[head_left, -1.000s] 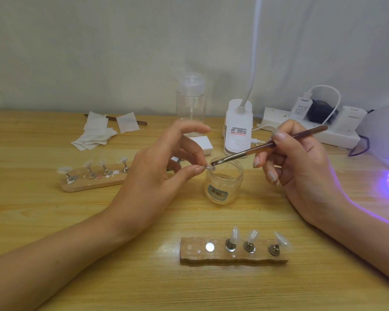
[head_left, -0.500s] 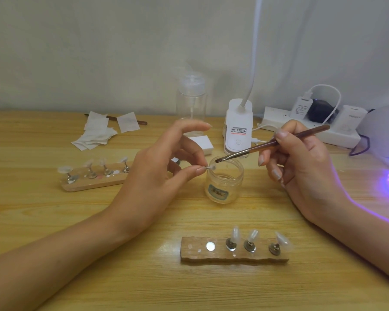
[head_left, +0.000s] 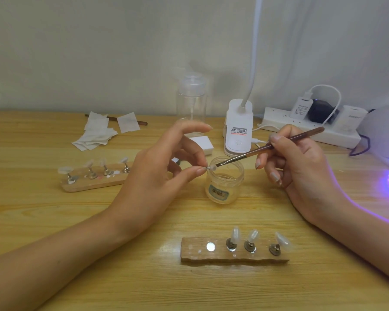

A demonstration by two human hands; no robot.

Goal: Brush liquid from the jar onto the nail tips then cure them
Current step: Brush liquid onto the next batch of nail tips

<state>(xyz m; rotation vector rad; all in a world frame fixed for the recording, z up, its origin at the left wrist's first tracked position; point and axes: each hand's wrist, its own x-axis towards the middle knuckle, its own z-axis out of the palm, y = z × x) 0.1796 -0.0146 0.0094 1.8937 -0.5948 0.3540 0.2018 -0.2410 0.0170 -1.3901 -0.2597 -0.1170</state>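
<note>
My left hand (head_left: 157, 173) pinches a small clear nail tip (head_left: 212, 168) on its metal stand, between thumb and a finger, over the left rim of the open glass jar (head_left: 225, 184). My right hand (head_left: 299, 162) grips a brown brush (head_left: 272, 146) like a pen; its bristles touch the nail tip. In front of me lies a wooden holder (head_left: 234, 254) with three nail tips standing on it and one bare metal disc. A second wooden holder (head_left: 94, 179) with several tips lies to the left. The cure lamp (head_left: 384, 133) glows violet at the right edge.
Behind the jar stand a clear pump bottle (head_left: 192, 102), a white desk lamp base (head_left: 238, 129) and a white power strip (head_left: 310, 126) with plugs. A small white block (head_left: 202, 142) lies by the bottle. White wipes (head_left: 99, 131) and another brush (head_left: 142, 122) lie at the back left.
The brush drew back a little to the right, then its bristles came back down onto the nail tip. My left hand has stayed over the jar.
</note>
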